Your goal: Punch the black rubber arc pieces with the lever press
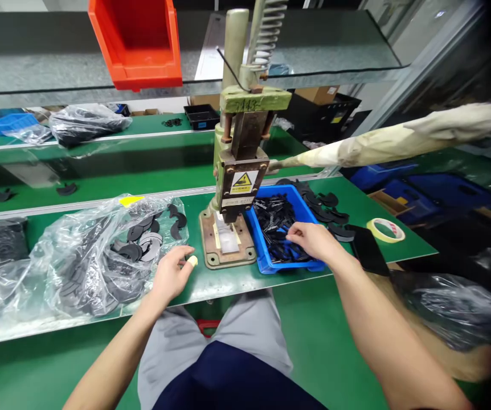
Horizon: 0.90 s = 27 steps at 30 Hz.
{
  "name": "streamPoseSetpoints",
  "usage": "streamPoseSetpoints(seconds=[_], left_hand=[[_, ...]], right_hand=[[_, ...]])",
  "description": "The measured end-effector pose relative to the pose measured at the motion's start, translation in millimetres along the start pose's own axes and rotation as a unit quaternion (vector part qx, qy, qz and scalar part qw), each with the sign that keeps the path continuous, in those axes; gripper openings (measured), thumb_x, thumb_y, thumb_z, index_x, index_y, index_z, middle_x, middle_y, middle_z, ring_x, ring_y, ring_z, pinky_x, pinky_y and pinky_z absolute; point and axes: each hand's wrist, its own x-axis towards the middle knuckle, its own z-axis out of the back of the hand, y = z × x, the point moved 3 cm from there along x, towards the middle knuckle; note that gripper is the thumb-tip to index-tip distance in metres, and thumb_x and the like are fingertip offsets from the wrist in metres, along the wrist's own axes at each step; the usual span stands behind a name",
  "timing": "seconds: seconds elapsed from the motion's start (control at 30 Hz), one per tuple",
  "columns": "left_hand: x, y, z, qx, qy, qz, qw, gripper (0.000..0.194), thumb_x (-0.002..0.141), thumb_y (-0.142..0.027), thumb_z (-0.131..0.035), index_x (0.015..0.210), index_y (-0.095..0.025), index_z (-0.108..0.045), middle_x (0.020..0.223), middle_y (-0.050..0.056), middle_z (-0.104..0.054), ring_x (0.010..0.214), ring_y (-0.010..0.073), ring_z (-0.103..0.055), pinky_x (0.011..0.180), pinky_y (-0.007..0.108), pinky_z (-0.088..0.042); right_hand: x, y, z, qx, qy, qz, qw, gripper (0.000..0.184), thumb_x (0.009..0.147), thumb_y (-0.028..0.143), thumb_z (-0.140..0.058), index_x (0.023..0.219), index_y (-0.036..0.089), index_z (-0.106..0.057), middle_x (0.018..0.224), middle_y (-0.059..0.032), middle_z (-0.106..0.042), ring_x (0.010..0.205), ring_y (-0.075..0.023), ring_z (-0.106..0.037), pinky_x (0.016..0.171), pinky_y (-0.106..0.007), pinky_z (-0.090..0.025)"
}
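Observation:
My left hand (174,274) hovers at the front of the green table, just left of the press base (210,250). Its thumb and fingers are apart with nothing between them, and one tip is wrapped in yellow. My right hand (314,239) is over the blue bin (264,253), its fingers pinched together; what they hold, if anything, cannot be made out. Small black plastic parts (273,213) fill that bin. Between my hands stands the green hand press (243,171), a pale piece (229,241) lying under its ram.
A clear plastic bag (74,256) with black curved pieces (143,236) lies at left. More curved pieces (314,202) and a tape roll (385,230) are at right. The press's wrapped lever (382,139) juts right. An orange bin (136,51) sits above.

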Motion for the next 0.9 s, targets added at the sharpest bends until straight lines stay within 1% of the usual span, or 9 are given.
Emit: streamPoseSetpoints(seconds=[0.07,0.13,0.27,0.33,0.4,0.53,0.63,0.7,0.9], left_hand=[[1,-18,-3.0,-0.024,0.013,-0.038,0.999,0.020,0.090,-0.024,-0.058,0.103,-0.019,-0.072,0.110,0.009,-0.073,0.095,0.0198,-0.070,0.070,0.029,-0.059],[2,-39,-8.7,-0.054,0.027,-0.090,0.994,0.019,0.092,-0.023,-0.058,0.106,-0.020,-0.071,0.109,0.008,-0.073,0.096,0.0190,-0.070,0.074,0.029,-0.059],[0,-76,-24.4,-0.128,0.043,-0.212,0.968,0.029,0.093,-0.018,-0.060,0.121,-0.020,-0.066,0.115,0.010,-0.070,0.105,0.0189,-0.067,0.086,0.032,-0.058],[-2,-84,-30.0,-0.146,0.033,-0.253,0.956,0.027,0.093,-0.015,-0.060,0.118,-0.020,-0.067,0.111,0.010,-0.070,0.103,0.0176,-0.067,0.087,0.031,-0.058],[-3,-84,-32.3,-0.152,0.014,-0.263,0.953,0.020,0.092,-0.013,-0.061,0.108,-0.019,-0.070,0.102,0.008,-0.071,0.094,0.0156,-0.069,0.083,0.028,-0.058],[-7,-73,-32.0,-0.164,-0.030,-0.214,0.962,0.012,0.090,-0.011,-0.064,0.096,-0.018,-0.071,0.091,0.006,-0.073,0.086,0.0143,-0.070,0.079,0.027,-0.058],[-16,-62,-34.5,-0.173,-0.051,-0.186,0.966,0.010,0.088,-0.010,-0.066,0.093,-0.018,-0.070,0.091,0.006,-0.074,0.086,0.0144,-0.071,0.078,0.027,-0.059],[-22,-56,-38.4,-0.177,-0.058,-0.182,0.965,0.011,0.088,-0.009,-0.066,0.092,-0.018,-0.069,0.093,0.006,-0.075,0.088,0.0146,-0.072,0.079,0.027,-0.059],[-36,-46,-49.0,-0.168,-0.070,-0.187,0.965,0.012,0.088,-0.008,-0.064,0.093,-0.018,-0.068,0.095,0.006,-0.076,0.089,0.0147,-0.073,0.081,0.027,-0.061]], right_hand=[[-13,12,6,0.065,-0.032,-0.001,0.997,0.020,0.075,0.041,-0.067,0.073,0.021,-0.063,0.066,-0.0007,-0.066,0.061,-0.0145,-0.056,0.060,-0.027,-0.039],[-28,31,0,0.145,-0.026,0.005,0.989,0.031,0.078,0.052,-0.063,0.081,0.021,-0.063,0.072,-0.0018,-0.068,0.064,-0.0145,-0.058,0.061,-0.027,-0.044],[-56,74,-41,0.288,0.083,0.022,0.954,0.047,0.076,0.064,-0.064,0.083,0.017,-0.064,0.070,-0.0040,-0.069,0.058,-0.0126,-0.059,0.056,-0.027,-0.049],[-66,89,-64,0.337,0.130,0.025,0.932,0.048,0.076,0.064,-0.066,0.080,0.016,-0.064,0.067,-0.0042,-0.068,0.053,-0.0108,-0.057,0.053,-0.025,-0.048],[-72,98,-82,0.372,0.158,0.027,0.914,0.049,0.077,0.065,-0.065,0.080,0.015,-0.064,0.066,-0.0043,-0.068,0.052,-0.0098,-0.056,0.051,-0.024,-0.048],[-79,100,-99,0.398,0.162,0.039,0.902,0.045,0.079,0.059,-0.067,0.088,0.015,-0.067,0.071,-0.0050,-0.071,0.057,-0.0113,-0.060,0.055,-0.026,-0.051],[-86,97,-104,0.381,0.119,0.062,0.915,0.034,0.077,0.047,-0.074,0.094,0.017,-0.070,0.081,-0.0041,-0.073,0.066,-0.0125,-0.064,0.064,-0.028,-0.054],[-92,95,-108,0.360,0.081,0.081,0.926,0.025,0.079,0.041,-0.073,0.092,0.019,-0.071,0.084,-0.0037,-0.073,0.071,-0.0132,-0.065,0.069,-0.028,-0.054],[-105,85,-120,0.307,0.014,0.127,0.943,0.014,0.082,0.034,-0.071,0.090,0.022,-0.072,0.084,-0.0022,-0.075,0.075,-0.0147,-0.068,0.073,-0.028,-0.054]])
